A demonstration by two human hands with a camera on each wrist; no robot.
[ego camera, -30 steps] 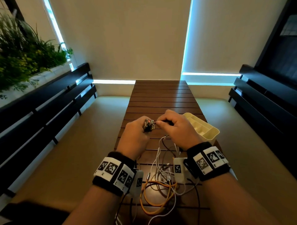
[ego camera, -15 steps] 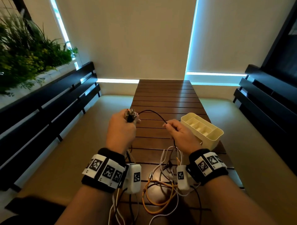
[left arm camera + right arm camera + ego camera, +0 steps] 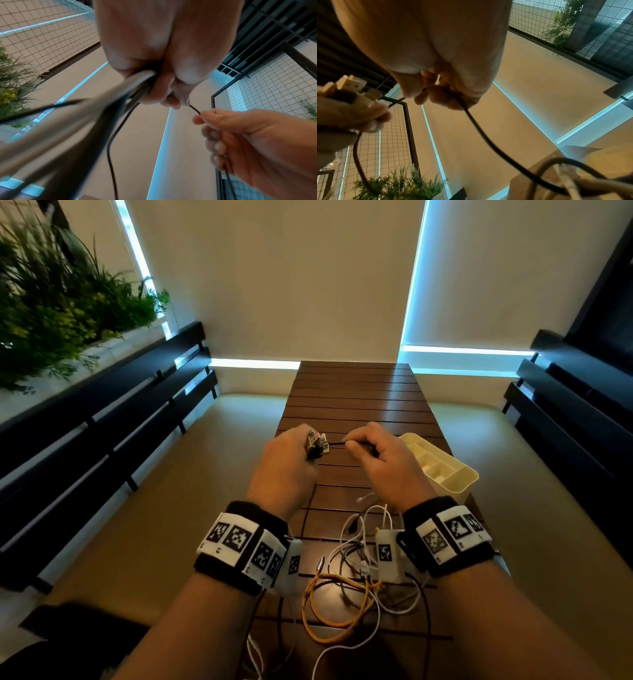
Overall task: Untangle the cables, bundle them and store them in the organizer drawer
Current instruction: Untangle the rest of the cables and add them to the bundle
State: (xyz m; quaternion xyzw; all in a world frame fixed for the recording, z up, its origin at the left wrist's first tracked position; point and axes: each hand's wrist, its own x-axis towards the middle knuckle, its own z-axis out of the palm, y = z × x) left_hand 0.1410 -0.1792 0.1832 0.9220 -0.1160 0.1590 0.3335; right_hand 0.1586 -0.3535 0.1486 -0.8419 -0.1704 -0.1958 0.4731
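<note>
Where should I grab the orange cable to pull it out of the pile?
Take the orange cable at the near-left curve of its loop, coming from above on the near side. That arc lies fairly clear on the table, while its far end runs under the white cables.

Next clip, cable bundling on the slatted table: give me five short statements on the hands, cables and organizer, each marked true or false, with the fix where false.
1. The left hand grips a cluster of cable plugs. True.
2. The right hand rests flat on the table. False: it is raised and pinches a thin black cable.
3. The cream organizer stands to the right of the right hand. True.
4. A bundled cable already lies in the organizer. False: the compartments that show hold nothing.
5. An orange cable lies loose in the tangle near the wrists. True.
</note>
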